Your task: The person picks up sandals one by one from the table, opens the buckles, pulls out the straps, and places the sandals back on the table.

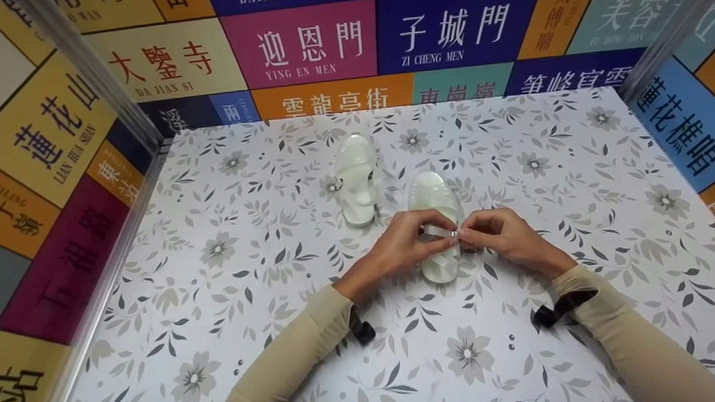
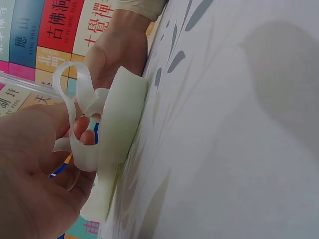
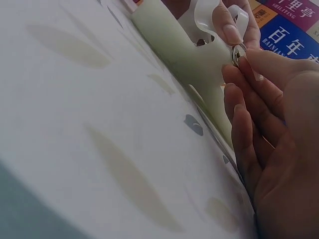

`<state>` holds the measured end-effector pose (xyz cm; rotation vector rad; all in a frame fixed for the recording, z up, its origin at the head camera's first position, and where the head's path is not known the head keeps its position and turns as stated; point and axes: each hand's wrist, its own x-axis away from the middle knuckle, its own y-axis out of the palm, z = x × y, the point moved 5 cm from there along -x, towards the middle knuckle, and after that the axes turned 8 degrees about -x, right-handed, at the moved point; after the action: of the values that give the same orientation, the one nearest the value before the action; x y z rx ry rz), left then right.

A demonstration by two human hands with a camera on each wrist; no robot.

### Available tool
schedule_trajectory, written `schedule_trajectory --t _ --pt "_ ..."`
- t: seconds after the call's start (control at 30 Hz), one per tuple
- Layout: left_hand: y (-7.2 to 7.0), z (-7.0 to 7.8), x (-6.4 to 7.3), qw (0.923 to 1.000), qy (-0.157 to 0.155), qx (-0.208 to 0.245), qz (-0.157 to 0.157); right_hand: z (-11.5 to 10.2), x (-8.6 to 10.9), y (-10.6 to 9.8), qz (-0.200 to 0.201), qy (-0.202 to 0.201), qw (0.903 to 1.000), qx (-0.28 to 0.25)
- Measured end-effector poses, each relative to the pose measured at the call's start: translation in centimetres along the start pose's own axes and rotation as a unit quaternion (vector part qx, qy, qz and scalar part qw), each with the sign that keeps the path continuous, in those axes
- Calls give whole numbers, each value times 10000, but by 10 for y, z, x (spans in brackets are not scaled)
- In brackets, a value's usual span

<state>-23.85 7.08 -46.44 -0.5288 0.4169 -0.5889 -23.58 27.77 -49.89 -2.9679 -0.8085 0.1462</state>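
A pale green, glossy sandal (image 1: 433,192) rests sole-down on the table, toe pointing away from me. Over its heel end, both hands meet at the strap. My left hand (image 1: 402,242) pinches the translucent strap (image 2: 85,83) with thumb and forefinger. Against those fingertips, my right hand (image 1: 507,234) pinches a small metal buckle (image 3: 239,53) at the sandal's side. Fingers partly cover the buckle, so whether the strap runs through it cannot be told. The matching sandal (image 1: 356,156) lies farther off to the left, touched by neither hand.
The table (image 1: 266,311) has a white covering printed with grey flowers and leaves. Colourful panels (image 1: 304,42) with large characters stand behind it and along both sides. A black band (image 1: 362,327) hangs at the left wrist, another black band (image 1: 566,308) at the right.
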Motion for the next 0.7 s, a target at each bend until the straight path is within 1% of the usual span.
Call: schedule_trajectory --t 0.1,0.2,0.4,0.57,0.7 --pt "1 0 0 10000 -21 51 5 -1 0 1 -55 -34 10000 -62" --pt "2 1 0 9999 -47 119 -3 -3 0 2 -171 -150 9997 -76" --pt "2 0 0 10000 -21 -42 56 -4 1 3 -327 -235 9991 -107" --pt "2 -1 0 9998 53 -136 108 -1 2 2 -236 -161 9994 -202" --pt "2 -1 0 9999 64 -70 107 -1 2 2 -145 -94 9997 -199"
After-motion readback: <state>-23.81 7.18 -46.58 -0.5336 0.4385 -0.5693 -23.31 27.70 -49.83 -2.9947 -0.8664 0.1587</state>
